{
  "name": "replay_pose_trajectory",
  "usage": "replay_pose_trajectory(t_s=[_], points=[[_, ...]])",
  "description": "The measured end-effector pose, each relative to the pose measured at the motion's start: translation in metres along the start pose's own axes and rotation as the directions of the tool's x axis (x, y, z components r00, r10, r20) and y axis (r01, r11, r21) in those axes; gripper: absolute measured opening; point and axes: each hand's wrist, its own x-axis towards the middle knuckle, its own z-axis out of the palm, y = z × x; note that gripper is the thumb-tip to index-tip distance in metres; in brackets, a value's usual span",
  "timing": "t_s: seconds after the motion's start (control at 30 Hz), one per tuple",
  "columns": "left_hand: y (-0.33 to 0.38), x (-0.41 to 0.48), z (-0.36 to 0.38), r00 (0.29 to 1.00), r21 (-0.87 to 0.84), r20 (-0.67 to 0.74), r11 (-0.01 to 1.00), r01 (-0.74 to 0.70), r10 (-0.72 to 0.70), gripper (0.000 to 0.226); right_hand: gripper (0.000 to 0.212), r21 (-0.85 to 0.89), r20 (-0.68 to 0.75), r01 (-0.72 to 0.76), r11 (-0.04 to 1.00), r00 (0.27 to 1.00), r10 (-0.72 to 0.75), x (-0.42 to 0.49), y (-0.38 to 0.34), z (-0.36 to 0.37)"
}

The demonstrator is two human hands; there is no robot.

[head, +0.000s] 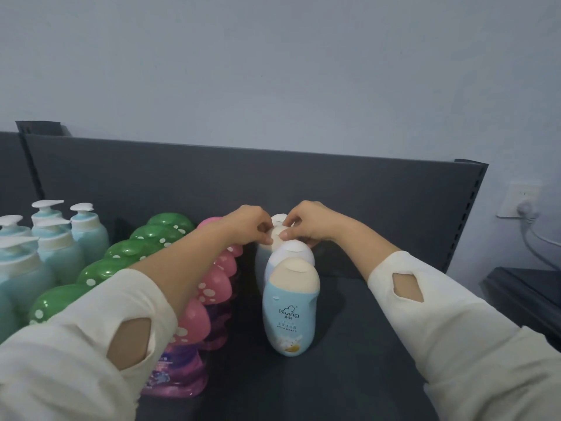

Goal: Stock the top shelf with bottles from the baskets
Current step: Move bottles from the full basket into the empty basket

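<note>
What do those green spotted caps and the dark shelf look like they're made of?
Green dome-shaped caps with white spots: probably moulded plastic, glossy, given the sharp highlights. Dark grey shelf: matt, likely painted metal, judging by its slotted upright; not certain.

View: one wide-angle head camera, worn by the person.
Position: above the front edge of the shelf [349,344].
Facing: forward and down across the shelf to its back panel [212,183] and the wall [273,62] behind the shelf.
Nearness: close; sleeves [76,344] fill the lower corners, while the left hand [249,226] and right hand [309,223] meet mid-frame on a bottle [277,237] far back on the shelf.
Lens: bends the shelf's back panel.
</note>
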Motion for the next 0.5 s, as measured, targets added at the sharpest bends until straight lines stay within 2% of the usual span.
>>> replay_pose_trajectory(t_s=[0.23,0.37,0.43,0.5], points=[[0.004,-0.004,-0.001,0.999,-0.014,0.033,1.000,0.000,0.001,0.042,0.040,-0.064,0.014,-0.013,0.998,1.000,0.013,-0.010,-0.002,-0.005],[0.009,-0.012,-0.004,1.000,-0.001,-0.017,1.000,0.005,-0.005,0.044,0.025,-0.219,-0.167,0.004,0.976,0.985,-0.041,-0.026,-0.003,-0.015],[0.013,-0.018,-0.007,0.998,-0.020,-0.064,1.000,-0.007,0.006,0.038,0.025,-0.156,-0.128,0.035,0.987,0.990,-0.056,-0.035,-0.005,-0.016],[0.017,-0.025,-0.009,0.996,-0.028,-0.087,0.999,-0.032,0.029,0.032,0.026,-0.120,-0.022,0.040,0.992,0.999,-0.043,-0.043,-0.008,-0.015]])
